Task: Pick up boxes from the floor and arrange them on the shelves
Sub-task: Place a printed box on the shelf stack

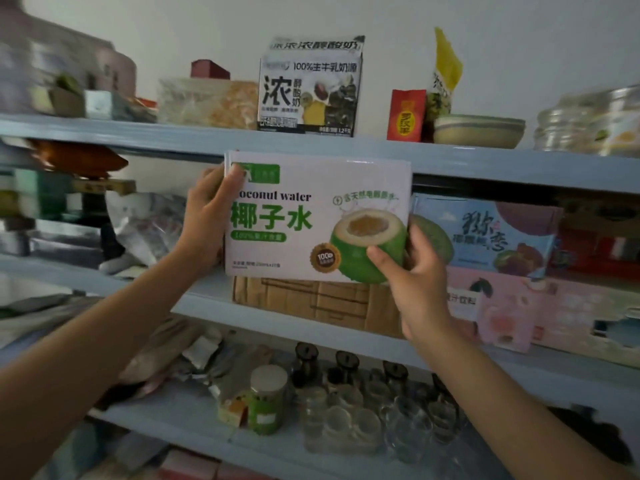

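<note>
Two bare forearms reach up from the lower corners. The left hand (211, 216) clasps the top left corner of the coconut water box (311, 216), thumb laid over the green logo and hiding the first letter of "coconut water". The right hand (415, 282) grasps the bottom right corner, thumb pressed on the printed green coconut and fingers curled behind the right edge. So the box hangs between the two grips, held on a diagonal, its white face towards the camera. It reads "椰子水" in large green characters, with "100%" on the strip below. It is upright at the front edge of the middle board (204, 303), directly above a brown carton (311, 303) (whether it rests on that carton cannot be told), its top edge overlapping the upper board (485, 168). Just to its right stands a blue fruit-drink box (491, 233) on a pink box (502, 306). Farther up, on the upper board, a yoghurt box (308, 88) reads "100%生牛乳奶源" and a big "浓" — a red packet (405, 116) and a bowl (478, 129) stand right of it.
</note>
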